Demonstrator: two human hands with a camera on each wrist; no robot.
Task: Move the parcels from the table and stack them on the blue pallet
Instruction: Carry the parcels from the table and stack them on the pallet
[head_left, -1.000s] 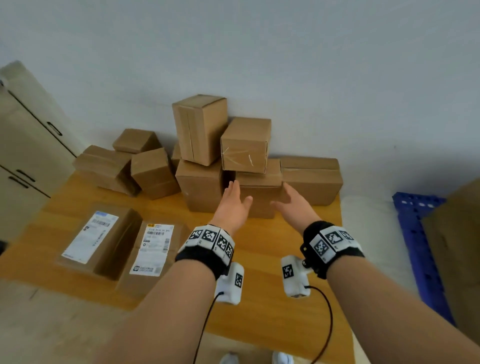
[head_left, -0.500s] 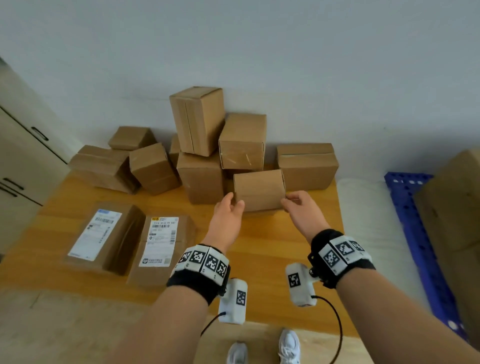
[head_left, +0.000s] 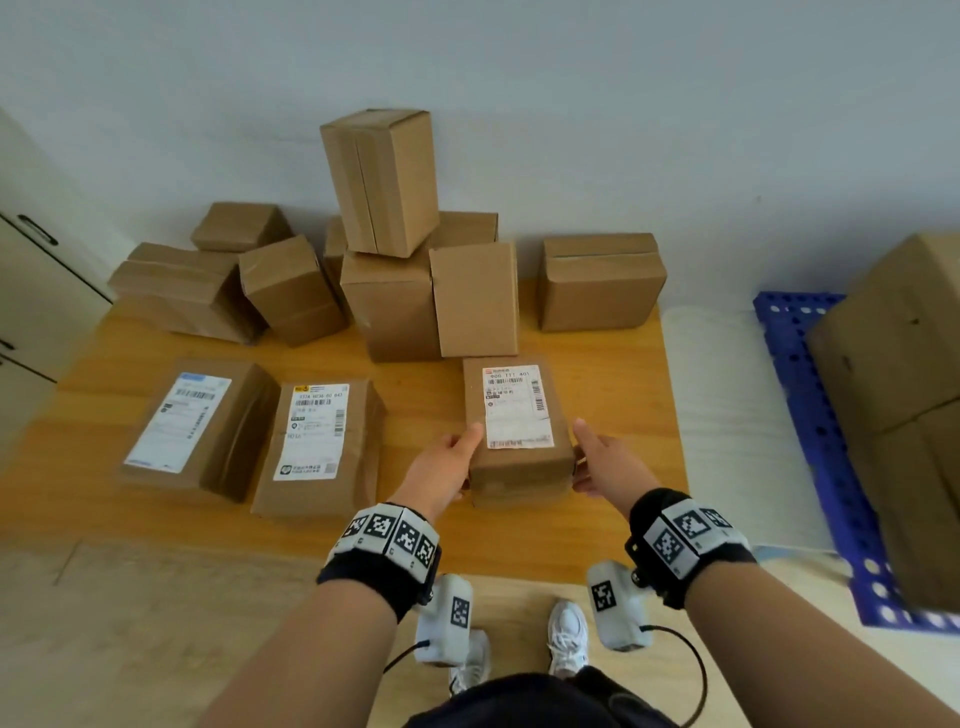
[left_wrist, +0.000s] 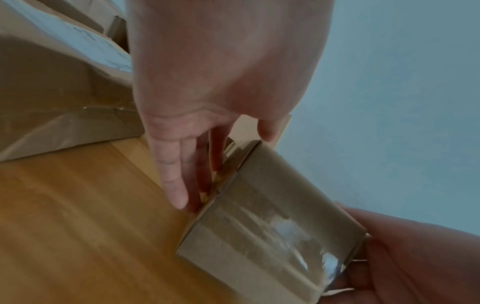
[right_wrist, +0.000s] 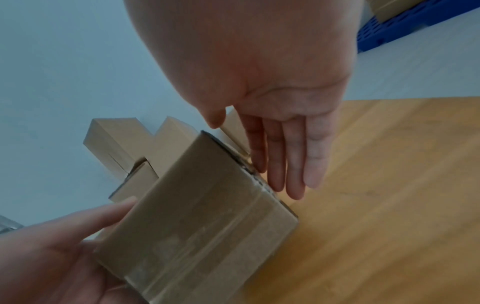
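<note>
near the front edge of the wooden table (head_left: 613, 395), a small labelled parcel (head_left: 517, 431) is being held between two hands. its underside is hidden, so whether it is resting on the wood or hovering just above cannot be told. the print on its white shipping label (head_left: 517, 405) is too small to read. the left hand (head_left: 441, 467) is pressing the parcel's left side with straight fingers (left_wrist: 176, 181) and the thumb lying along the top edge; the right hand (head_left: 602, 467) is mirroring it on the right side, fingers (right_wrist: 293, 164) extended flat against the cardboard, thumb up. neither hand is curling round the box; both are clamping it between flat palms. both wrist views are blurring the taped end of the parcel.

behind it, a heap of plain cartons (head_left: 384, 291) is leaning against the wall, several half covering one another. two flat labelled parcels (head_left: 249, 431) are lying to the left. at the right, the blue pallet (head_left: 810, 395) is being cut off by the frame edge and mostly covered by a large carton (head_left: 898, 389).
</note>
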